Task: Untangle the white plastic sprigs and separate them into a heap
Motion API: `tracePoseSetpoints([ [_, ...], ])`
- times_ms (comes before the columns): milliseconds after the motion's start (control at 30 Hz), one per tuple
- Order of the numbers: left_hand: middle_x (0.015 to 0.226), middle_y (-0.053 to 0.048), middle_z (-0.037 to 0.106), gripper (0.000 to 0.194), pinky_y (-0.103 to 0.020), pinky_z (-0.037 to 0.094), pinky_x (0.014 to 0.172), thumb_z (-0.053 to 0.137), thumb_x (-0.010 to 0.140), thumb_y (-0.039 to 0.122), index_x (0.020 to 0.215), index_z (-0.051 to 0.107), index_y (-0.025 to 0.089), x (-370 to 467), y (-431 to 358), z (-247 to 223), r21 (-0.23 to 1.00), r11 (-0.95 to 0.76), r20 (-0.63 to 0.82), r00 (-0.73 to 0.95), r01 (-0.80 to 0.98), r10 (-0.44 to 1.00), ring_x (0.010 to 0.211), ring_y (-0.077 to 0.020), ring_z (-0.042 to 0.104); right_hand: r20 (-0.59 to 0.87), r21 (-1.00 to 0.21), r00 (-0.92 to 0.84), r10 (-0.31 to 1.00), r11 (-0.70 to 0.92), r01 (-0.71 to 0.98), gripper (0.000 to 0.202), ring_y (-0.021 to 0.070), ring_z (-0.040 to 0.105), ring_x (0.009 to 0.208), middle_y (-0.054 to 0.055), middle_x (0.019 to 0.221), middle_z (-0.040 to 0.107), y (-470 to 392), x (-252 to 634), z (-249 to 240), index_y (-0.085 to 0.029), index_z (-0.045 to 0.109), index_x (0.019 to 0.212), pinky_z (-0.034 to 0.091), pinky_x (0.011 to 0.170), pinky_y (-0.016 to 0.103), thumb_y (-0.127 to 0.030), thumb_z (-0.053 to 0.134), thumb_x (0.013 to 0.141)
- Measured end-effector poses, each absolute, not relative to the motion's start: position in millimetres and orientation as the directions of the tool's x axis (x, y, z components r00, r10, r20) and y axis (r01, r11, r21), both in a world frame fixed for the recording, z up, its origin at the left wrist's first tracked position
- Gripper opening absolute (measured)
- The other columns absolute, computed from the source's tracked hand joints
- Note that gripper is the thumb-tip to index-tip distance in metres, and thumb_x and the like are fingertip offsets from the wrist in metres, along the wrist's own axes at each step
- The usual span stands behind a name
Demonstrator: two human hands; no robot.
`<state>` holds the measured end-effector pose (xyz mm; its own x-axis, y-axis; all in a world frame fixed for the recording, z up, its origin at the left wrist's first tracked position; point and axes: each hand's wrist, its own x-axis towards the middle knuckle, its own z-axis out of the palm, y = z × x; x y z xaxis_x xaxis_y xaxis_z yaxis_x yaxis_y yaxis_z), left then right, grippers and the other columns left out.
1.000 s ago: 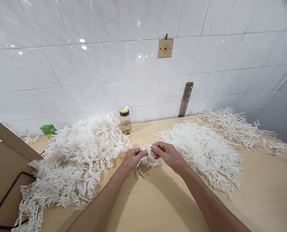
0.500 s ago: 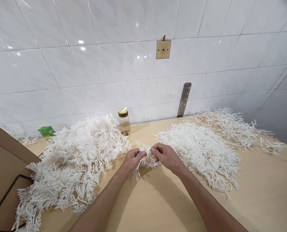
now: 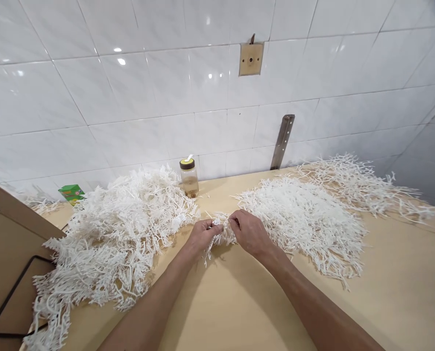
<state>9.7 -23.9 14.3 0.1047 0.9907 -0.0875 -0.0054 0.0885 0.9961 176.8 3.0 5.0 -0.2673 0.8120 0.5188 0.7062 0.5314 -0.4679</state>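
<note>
Between my hands lies a small cluster of white branching strands (image 3: 227, 236) on the wooden table. My left hand (image 3: 203, 235) pinches part of this cluster between thumb and fingers. Just to its right, my right hand (image 3: 247, 231) has its fingertips closed at the cluster's other side; what they pinch is too small to make out. A large heap of white branching strands (image 3: 118, 234) spreads on the left. To the right of my right hand is a flatter pile of white strands (image 3: 308, 219).
A clear jar with a dark and yellow lid (image 3: 189, 179) stands by the tiled wall. Looser strands (image 3: 367, 183) lie at the back right. A green box (image 3: 71, 193), a brown panel (image 3: 14, 248) and a metal bracket (image 3: 283, 142) are also in view.
The view has tilted down slightly. My right hand's fingers have drawn closer together at the cluster, and my left hand keeps its pinch.
</note>
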Motion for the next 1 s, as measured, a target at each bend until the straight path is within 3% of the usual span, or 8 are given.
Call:
tracePoseSetpoints([
  [100, 0.061, 0.000, 0.055, 0.034, -0.023, 0.036, 0.055, 0.080, 0.061, 0.041, 0.065, 0.059, 0.014, 11.2, -25.8, 15.4, 0.983, 0.149, -0.131, 0.158, -0.107, 0.979, 0.055, -0.0107, 0.046, 0.529, -0.418, -0.151, 0.835, 0.411, 0.810, 0.020, 0.0183, 0.054, 0.068, 0.009, 0.078, 0.061, 15.5, 187.5, 1.4, -0.018, 0.055, 0.077, 0.038, 0.064, 0.030, -0.016, 0.041, 0.091],
  [233, 0.063, 0.001, 0.054, 0.037, -0.022, 0.036, 0.056, 0.083, 0.059, 0.043, 0.065, 0.060, 0.014, 7.7, -24.8, 15.7, 0.983, 0.108, -0.096, 0.086, -0.149, 0.992, 0.058, -0.0094, 0.047, 0.543, -0.493, 0.111, 0.832, 0.209, 0.844, 0.016, 0.0186, 0.054, 0.068, 0.008, 0.078, 0.061, 31.1, 219.4, 2.0, -0.018, 0.055, 0.074, 0.040, 0.066, 0.031, -0.018, 0.046, 0.087],
  [333, 0.063, 0.002, 0.054, 0.037, -0.022, 0.035, 0.052, 0.083, 0.059, 0.044, 0.070, 0.063, 0.015, 4.4, -24.7, 18.3, 0.969, 0.168, -0.152, 0.098, -0.183, 0.983, 0.055, -0.0089, 0.047, 0.574, -0.574, 0.192, 0.796, 0.223, 0.788, 0.011, 0.0184, 0.057, 0.069, 0.010, 0.091, 0.064, 30.6, 230.7, 8.0, -0.017, 0.062, 0.085, 0.044, 0.070, 0.033, -0.022, 0.053, 0.082],
  [400, 0.063, 0.002, 0.056, 0.037, -0.022, 0.035, 0.050, 0.084, 0.059, 0.044, 0.071, 0.064, 0.015, 3.2, -25.2, 20.3, 0.955, 0.214, -0.191, 0.126, -0.206, 0.973, 0.053, -0.0090, 0.047, 0.511, -0.675, 0.132, 0.850, 0.301, 0.673, 0.021, 0.0163, 0.057, 0.064, 0.009, 0.094, 0.065, 23.4, 224.3, 13.9, -0.016, 0.066, 0.095, 0.047, 0.066, 0.033, -0.029, 0.056, 0.083],
  [500, 0.061, 0.001, 0.057, 0.035, -0.022, 0.034, 0.049, 0.083, 0.062, 0.042, 0.068, 0.064, 0.014, 2.5, -25.3, 21.0, 0.950, 0.228, -0.185, 0.203, -0.215, 0.962, 0.051, -0.0081, 0.046, 0.287, -0.842, -0.130, 0.949, 0.315, 0.439, 0.034, 0.0126, 0.052, 0.049, 0.004, 0.076, 0.065, 7.9, 202.0, 21.9, -0.019, 0.069, 0.105, 0.044, 0.051, 0.028, -0.042, 0.052, 0.087],
  [600, 0.058, 0.001, 0.056, 0.033, -0.021, 0.030, 0.046, 0.084, 0.061, 0.039, 0.067, 0.065, 0.013, 2.1, -23.8, 18.5, 0.946, 0.235, -0.182, 0.232, -0.224, 0.955, 0.048, -0.0070, 0.044, 0.180, -0.910, -0.332, 0.926, 0.285, 0.300, 0.034, 0.0097, 0.048, 0.045, 0.002, 0.077, 0.066, -2.6, 184.2, 23.8, -0.020, 0.070, 0.105, 0.041, 0.045, 0.024, -0.043, 0.054, 0.086],
  [800, 0.059, -0.001, 0.058, 0.033, -0.021, 0.028, 0.045, 0.085, 0.059, 0.037, 0.071, 0.067, 0.012, 1.5, -19.8, 12.9, 0.928, 0.278, -0.227, 0.213, -0.249, 0.950, 0.047, -0.0071, 0.045, 0.232, -0.900, -0.335, 0.913, 0.332, 0.283, 0.023, 0.0083, 0.050, 0.049, 0.003, 0.088, 0.070, -1.3, 182.4, 15.7, -0.019, 0.067, 0.089, 0.044, 0.048, 0.023, -0.037, 0.056, 0.085],
  [1000, 0.057, -0.001, 0.058, 0.035, -0.023, 0.031, 0.048, 0.083, 0.061, 0.041, 0.070, 0.066, 0.012, 3.6, -20.5, 12.5, 0.951, 0.211, -0.166, 0.204, -0.224, 0.965, 0.049, -0.0091, 0.047, 0.181, -0.914, -0.354, 0.918, 0.289, 0.284, 0.036, 0.0098, 0.054, 0.044, -0.001, 0.066, 0.059, -2.9, 183.6, 18.8, -0.018, 0.061, 0.077, 0.043, 0.045, 0.023, -0.050, 0.049, 0.090],
])
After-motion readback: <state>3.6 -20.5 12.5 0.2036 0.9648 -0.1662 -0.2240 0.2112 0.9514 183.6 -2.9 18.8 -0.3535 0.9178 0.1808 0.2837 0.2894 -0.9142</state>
